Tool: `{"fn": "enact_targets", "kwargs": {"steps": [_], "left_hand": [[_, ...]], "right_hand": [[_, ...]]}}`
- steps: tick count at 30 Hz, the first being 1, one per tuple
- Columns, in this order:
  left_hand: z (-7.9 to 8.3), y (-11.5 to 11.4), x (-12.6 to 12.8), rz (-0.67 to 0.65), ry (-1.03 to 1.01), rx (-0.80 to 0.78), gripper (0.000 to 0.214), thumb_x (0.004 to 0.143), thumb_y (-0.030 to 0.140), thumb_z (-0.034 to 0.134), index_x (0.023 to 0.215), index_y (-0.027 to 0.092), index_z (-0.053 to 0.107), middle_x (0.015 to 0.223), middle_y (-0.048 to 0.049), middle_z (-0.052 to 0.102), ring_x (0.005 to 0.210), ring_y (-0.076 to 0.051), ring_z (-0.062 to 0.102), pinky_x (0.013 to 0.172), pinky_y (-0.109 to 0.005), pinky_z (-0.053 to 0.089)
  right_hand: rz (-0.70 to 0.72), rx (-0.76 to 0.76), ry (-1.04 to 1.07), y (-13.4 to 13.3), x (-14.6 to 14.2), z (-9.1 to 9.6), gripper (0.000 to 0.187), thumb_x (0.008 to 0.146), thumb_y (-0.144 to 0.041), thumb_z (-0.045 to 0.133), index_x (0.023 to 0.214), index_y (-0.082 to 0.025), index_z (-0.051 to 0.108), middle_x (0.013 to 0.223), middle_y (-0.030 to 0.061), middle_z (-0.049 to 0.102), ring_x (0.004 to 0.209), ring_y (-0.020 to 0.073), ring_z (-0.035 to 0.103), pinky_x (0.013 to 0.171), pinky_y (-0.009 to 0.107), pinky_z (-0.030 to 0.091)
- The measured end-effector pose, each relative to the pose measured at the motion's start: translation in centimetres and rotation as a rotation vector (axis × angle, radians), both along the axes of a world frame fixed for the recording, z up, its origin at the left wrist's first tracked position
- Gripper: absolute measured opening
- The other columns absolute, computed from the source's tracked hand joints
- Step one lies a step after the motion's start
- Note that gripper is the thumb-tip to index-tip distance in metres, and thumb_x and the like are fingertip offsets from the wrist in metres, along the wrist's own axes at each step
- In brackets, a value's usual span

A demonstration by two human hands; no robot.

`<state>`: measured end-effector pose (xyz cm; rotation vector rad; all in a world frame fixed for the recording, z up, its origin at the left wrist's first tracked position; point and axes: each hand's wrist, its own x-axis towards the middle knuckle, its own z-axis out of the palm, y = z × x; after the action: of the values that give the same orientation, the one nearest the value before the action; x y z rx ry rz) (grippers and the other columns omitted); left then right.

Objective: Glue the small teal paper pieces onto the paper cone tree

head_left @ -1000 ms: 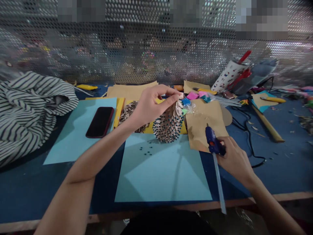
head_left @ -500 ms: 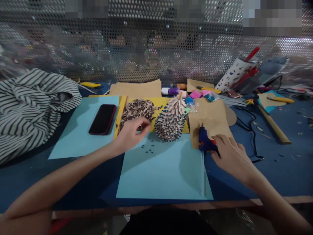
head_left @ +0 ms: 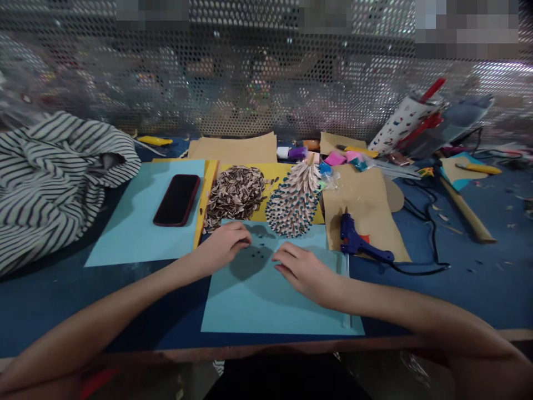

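Observation:
My left hand [head_left: 227,244] hovers by the left edge of the light blue sheet [head_left: 266,305], fingertips pinched together; whatever is between them is too small to make out. Several tiny dark beads [head_left: 258,255] lie on the sheet between my hands. Right of the beads, my right hand [head_left: 306,272] is bent with thumb and fingers a little apart, and I see nothing in it. Behind the hands stands a cone-shaped piece covered in pale seeds [head_left: 293,203], many tipped with teal. A heap of striped sunflower seeds [head_left: 235,194] sits to its left. The blue glue gun [head_left: 358,241] rests on brown paper [head_left: 353,189].
A phone [head_left: 177,200] lies on another blue sheet [head_left: 120,239], beside a striped cloth [head_left: 54,183]. A clear glue stick [head_left: 347,311] lies along the sheet's right side. At the right are a black cord [head_left: 435,239], a wooden-handled tool [head_left: 466,211] and a patterned tumbler [head_left: 403,122].
My right hand has let go of the glue gun and moved left over the blue sheet. My left hand has come down from beside the seed heap towards the beads.

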<state>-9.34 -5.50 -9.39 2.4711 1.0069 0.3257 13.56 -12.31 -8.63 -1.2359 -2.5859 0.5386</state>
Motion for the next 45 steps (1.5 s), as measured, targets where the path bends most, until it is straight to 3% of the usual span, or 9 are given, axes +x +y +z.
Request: {"fn": "enact_targets", "kwargs": {"steps": [6, 16, 21, 24, 28, 34, 37, 45], "left_hand": [[-0.4, 0.5, -0.1, -0.008, -0.004, -0.036, 0.010, 0.084, 0.008, 0.056, 0.080, 0.015, 0.063, 0.085, -0.0038, 0.061, 0.081, -0.016, 0.060, 0.073, -0.026, 0.047], [-0.4, 1.0, -0.2, 0.010, 0.013, -0.105, 0.014, 0.088, 0.012, 0.053, 0.081, 0.015, 0.064, 0.086, -0.0038, 0.062, 0.082, -0.015, 0.060, 0.075, -0.026, 0.046], [-0.4, 1.3, -0.6, -0.025, -0.018, -0.113, 0.020, 0.089, 0.013, 0.047, 0.083, 0.016, 0.065, 0.087, -0.0036, 0.063, 0.082, -0.014, 0.061, 0.076, -0.024, 0.046], [-0.3, 1.4, -0.9, -0.063, -0.048, -0.111, 0.020, 0.088, 0.012, 0.045, 0.084, 0.017, 0.064, 0.086, -0.0035, 0.062, 0.081, -0.013, 0.060, 0.073, -0.023, 0.046], [-0.1, 1.4, -1.1, -0.103, -0.069, -0.110, 0.016, 0.087, 0.015, 0.048, 0.084, 0.017, 0.064, 0.086, -0.0037, 0.062, 0.082, -0.014, 0.060, 0.073, -0.024, 0.046], [0.0, 1.4, -1.0, -0.081, -0.032, -0.157, 0.013, 0.085, 0.015, 0.052, 0.081, 0.016, 0.064, 0.087, -0.0040, 0.060, 0.079, -0.015, 0.059, 0.074, -0.026, 0.046], [0.1, 1.2, -0.9, -0.063, -0.029, -0.164, 0.013, 0.086, 0.016, 0.053, 0.080, 0.015, 0.064, 0.087, -0.0042, 0.059, 0.077, -0.014, 0.060, 0.073, -0.026, 0.047], [-0.6, 1.4, -1.2, -0.065, -0.057, -0.152, 0.012, 0.085, 0.017, 0.054, 0.080, 0.016, 0.065, 0.088, -0.0044, 0.060, 0.073, -0.013, 0.060, 0.069, -0.025, 0.049]], "right_hand": [[-0.073, -0.079, -0.231, 1.1, -2.6, 0.8, 0.012, 0.090, -0.020, 0.057, 0.095, -0.011, 0.063, 0.093, 0.0100, 0.063, 0.087, 0.0216, 0.063, 0.072, 0.033, 0.052], [-0.105, 0.001, -0.239, 1.1, -3.7, -0.8, 0.015, 0.093, -0.015, 0.048, 0.094, -0.014, 0.063, 0.094, 0.0106, 0.063, 0.091, 0.0231, 0.061, 0.066, 0.032, 0.050], [-0.098, 0.028, -0.210, 1.0, -3.2, -0.4, 0.016, 0.094, -0.019, 0.048, 0.091, -0.014, 0.063, 0.091, 0.0091, 0.064, 0.087, 0.0210, 0.062, 0.062, 0.029, 0.048], [-0.097, 0.140, -0.071, 0.8, -1.9, 0.7, 0.014, 0.093, -0.018, 0.049, 0.087, -0.015, 0.062, 0.087, 0.0071, 0.064, 0.081, 0.0184, 0.062, 0.060, 0.027, 0.047], [-0.127, 0.347, 0.235, 1.1, 0.0, 3.5, 0.013, 0.092, -0.015, 0.048, 0.086, -0.016, 0.060, 0.082, 0.0047, 0.065, 0.076, 0.0142, 0.061, 0.063, 0.025, 0.048], [-0.359, 0.665, 0.429, 3.4, 2.1, 7.8, 0.009, 0.088, -0.015, 0.057, 0.081, -0.020, 0.060, 0.077, 0.0016, 0.065, 0.064, 0.0111, 0.058, 0.056, 0.024, 0.046], [-0.437, 0.746, 0.438, 4.6, 2.6, 8.4, 0.010, 0.086, -0.016, 0.058, 0.078, -0.021, 0.061, 0.073, 0.0001, 0.065, 0.059, 0.0110, 0.057, 0.056, 0.026, 0.046], [-0.440, 0.763, 0.379, 5.6, 2.8, 7.6, 0.007, 0.088, -0.019, 0.059, 0.082, -0.022, 0.062, 0.079, 0.0008, 0.065, 0.062, 0.0105, 0.058, 0.057, 0.026, 0.048]]}}
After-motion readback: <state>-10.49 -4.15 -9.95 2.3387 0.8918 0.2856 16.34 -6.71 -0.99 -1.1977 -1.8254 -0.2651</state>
